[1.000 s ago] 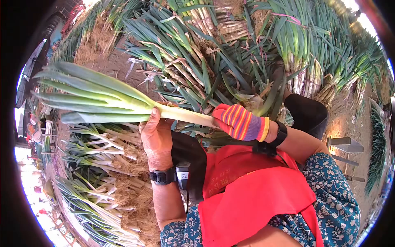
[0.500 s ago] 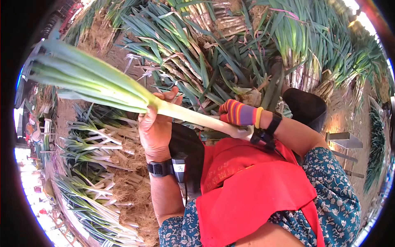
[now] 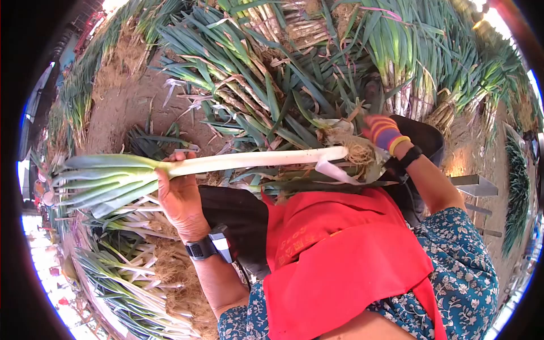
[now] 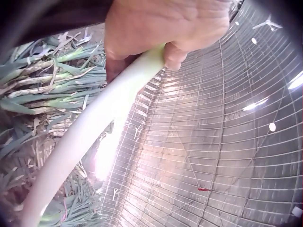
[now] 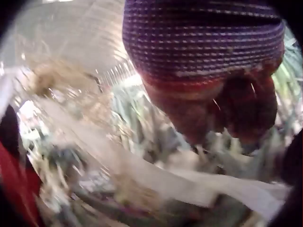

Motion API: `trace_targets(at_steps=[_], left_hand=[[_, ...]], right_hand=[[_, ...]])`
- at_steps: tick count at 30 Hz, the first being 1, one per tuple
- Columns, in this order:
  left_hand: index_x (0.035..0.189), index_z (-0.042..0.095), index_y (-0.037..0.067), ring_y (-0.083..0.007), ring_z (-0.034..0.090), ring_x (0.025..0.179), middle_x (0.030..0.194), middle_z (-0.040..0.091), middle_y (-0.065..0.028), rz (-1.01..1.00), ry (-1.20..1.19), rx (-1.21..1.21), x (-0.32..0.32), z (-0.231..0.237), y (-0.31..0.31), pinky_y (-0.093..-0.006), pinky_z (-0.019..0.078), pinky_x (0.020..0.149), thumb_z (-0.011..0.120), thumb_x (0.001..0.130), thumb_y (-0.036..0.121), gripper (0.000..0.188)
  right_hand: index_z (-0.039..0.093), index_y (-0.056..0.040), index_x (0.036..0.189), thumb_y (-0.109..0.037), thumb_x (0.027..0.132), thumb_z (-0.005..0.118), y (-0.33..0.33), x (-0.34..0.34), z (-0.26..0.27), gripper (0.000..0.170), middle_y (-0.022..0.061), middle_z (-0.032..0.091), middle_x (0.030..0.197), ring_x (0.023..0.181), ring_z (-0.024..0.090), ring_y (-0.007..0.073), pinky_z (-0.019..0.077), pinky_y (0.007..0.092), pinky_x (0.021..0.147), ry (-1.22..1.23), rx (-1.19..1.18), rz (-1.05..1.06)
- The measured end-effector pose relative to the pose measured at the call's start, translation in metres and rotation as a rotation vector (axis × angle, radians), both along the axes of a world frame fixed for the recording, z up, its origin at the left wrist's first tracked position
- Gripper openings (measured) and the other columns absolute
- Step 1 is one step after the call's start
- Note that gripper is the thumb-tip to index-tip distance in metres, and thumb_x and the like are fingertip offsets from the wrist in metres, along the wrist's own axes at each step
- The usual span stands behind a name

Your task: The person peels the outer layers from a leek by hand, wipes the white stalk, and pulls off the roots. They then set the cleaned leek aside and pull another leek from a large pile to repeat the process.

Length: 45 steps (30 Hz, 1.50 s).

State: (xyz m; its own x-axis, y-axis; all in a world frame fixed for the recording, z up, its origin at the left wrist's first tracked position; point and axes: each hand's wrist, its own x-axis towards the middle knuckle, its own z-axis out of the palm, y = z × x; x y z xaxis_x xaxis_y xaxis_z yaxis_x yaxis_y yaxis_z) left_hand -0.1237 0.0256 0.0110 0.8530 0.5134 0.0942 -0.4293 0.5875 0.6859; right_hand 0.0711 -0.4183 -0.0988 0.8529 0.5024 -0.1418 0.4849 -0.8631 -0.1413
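Note:
In the head view, my bare left hand [image 3: 182, 198] holds a large green onion [image 3: 238, 161] where its green leaves meet the white stalk. The stalk lies nearly level, leaves fanned to the left and hairy roots [image 3: 358, 152] at the right end. In the left wrist view, the thumb and fingers close round the white stalk [image 4: 80, 137]. A loose pale strip of peel [image 3: 338, 171] hangs from the root end. My right hand [image 3: 382, 129], in a striped glove, is blurred just beyond the roots. The right wrist view shows its fingers bent over leafy scraps; I cannot tell whether they pinch any.
Untrimmed green onions [image 3: 226, 73] lie heaped ahead, beside tied upright bundles [image 3: 405, 62]. White-stalked onions [image 3: 130, 283] with roots are stacked at the left. A metal frame [image 3: 476, 186] stands at the right, and a red apron [image 3: 345, 255] covers the lap.
My left hand has moved left and tilted the onion level. My right hand has moved off the stalk, up and right past the roots. A peel strip now hangs loose at the root end.

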Motion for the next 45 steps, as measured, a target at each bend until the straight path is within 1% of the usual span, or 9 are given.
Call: trace_targets(at_steps=[5,13,20,22,26,31,37,39,45], left_hand=[[0.104,0.052,-0.006,-0.0277,0.055,0.103,0.101,0.057,-0.0159,0.051,-0.039,-0.048,0.004,0.005,-0.006,-0.0488,0.0341,0.106,0.057,0.09,0.023,0.033],[0.101,0.054,-0.005,-0.0347,0.055,0.106,0.104,0.06,-0.0192,-0.127,0.101,-0.15,0.015,-0.004,-0.028,-0.0507,0.0454,0.092,0.055,0.091,0.022,0.029],[0.09,0.054,0.002,-0.0289,0.057,0.1,0.093,0.061,-0.0143,0.0,0.119,-0.141,0.024,0.002,-0.023,-0.0504,0.0398,0.101,0.058,0.084,-0.001,0.007],[0.091,0.053,0.001,-0.0288,0.057,0.102,0.095,0.061,-0.0152,-0.003,0.065,-0.15,0.022,-0.002,-0.02,-0.051,0.0381,0.103,0.058,0.084,-0.001,0.009],[0.093,0.053,0.0,-0.0277,0.056,0.104,0.097,0.059,-0.0151,-0.067,-0.045,-0.179,0.025,-0.001,-0.025,-0.0518,0.0325,0.107,0.06,0.082,-0.005,0.014],[0.093,0.054,0.0,-0.0265,0.057,0.101,0.096,0.058,-0.0132,-0.095,-0.096,-0.203,0.022,0.005,-0.032,-0.0494,0.0313,0.109,0.06,0.082,-0.005,0.014],[0.091,0.055,0.004,-0.0239,0.057,0.096,0.089,0.06,-0.0098,-0.011,0.012,-0.084,0.008,0.005,-0.022,-0.0476,0.0348,0.107,0.062,0.08,-0.004,0.016],[0.09,0.055,0.005,-0.0245,0.057,0.098,0.09,0.059,-0.0091,-0.023,0.002,-0.044,0.003,0.005,-0.017,-0.0485,0.0345,0.106,0.064,0.079,-0.003,0.017],[0.095,0.056,0.009,-0.0263,0.055,0.101,0.094,0.058,-0.006,-0.068,-0.024,0.049,0.015,0.002,-0.031,-0.0488,0.0366,0.104,0.067,0.075,-0.003,0.026]], right_hand=[[0.059,-0.0011,0.109,-0.03,0.075,0.072,0.098,-0.059,0.106,0.047,0.0184,0.064,0.095,0.088,0.062,0.0324,0.0489,0.036,0.073,0.235,0.929,0.348],[0.055,-0.0065,0.11,-0.024,0.068,0.069,0.123,-0.07,0.1,0.047,0.0136,0.059,0.088,0.074,0.058,0.0293,0.0454,0.0391,0.061,-0.475,0.569,0.543],[0.044,-0.0035,0.13,-0.01,0.062,0.079,0.076,-0.011,0.085,0.076,0.0127,0.058,0.117,0.107,0.058,0.0237,0.0448,0.0347,0.092,-0.029,0.856,0.349],[0.04,-0.0034,0.133,-0.006,0.063,0.078,0.061,-0.011,0.068,0.08,0.0091,0.057,0.121,0.108,0.056,0.0172,0.0444,0.0314,0.092,0.82,1.378,0.033],[0.038,-0.0047,0.135,-0.01,0.074,0.072,0.092,-0.044,0.074,0.07,0.0061,0.057,0.118,0.099,0.058,0.0153,0.0486,0.0295,0.085,0.325,0.809,0.331],[0.05,-0.0078,0.121,-0.03,0.083,0.069,0.153,-0.05,0.063,0.048,0.0043,0.063,0.09,0.071,0.06,0.0142,0.0487,0.0268,0.061,1.242,1.636,0.222],[0.066,-0.0028,0.089,-0.011,0.083,0.058,0.005,0.055,-0.053,0.013,0.0148,0.067,0.084,0.073,0.064,0.0223,0.0503,0.0311,0.066,0.345,1.281,-0.135],[0.061,-0.0068,0.095,-0.02,0.09,0.049,-0.052,0.09,-0.074,0.019,0.0176,0.064,0.093,0.082,0.062,0.0311,0.0493,0.0388,0.072,-0.086,-0.019,-0.269],[0.055,-0.0052,0.104,-0.02,0.079,0.055,0.019,0.032,0.003,0.03,0.0194,0.062,0.085,0.077,0.061,0.0354,0.0492,0.0439,0.067,-0.376,-0.052,0.082]])
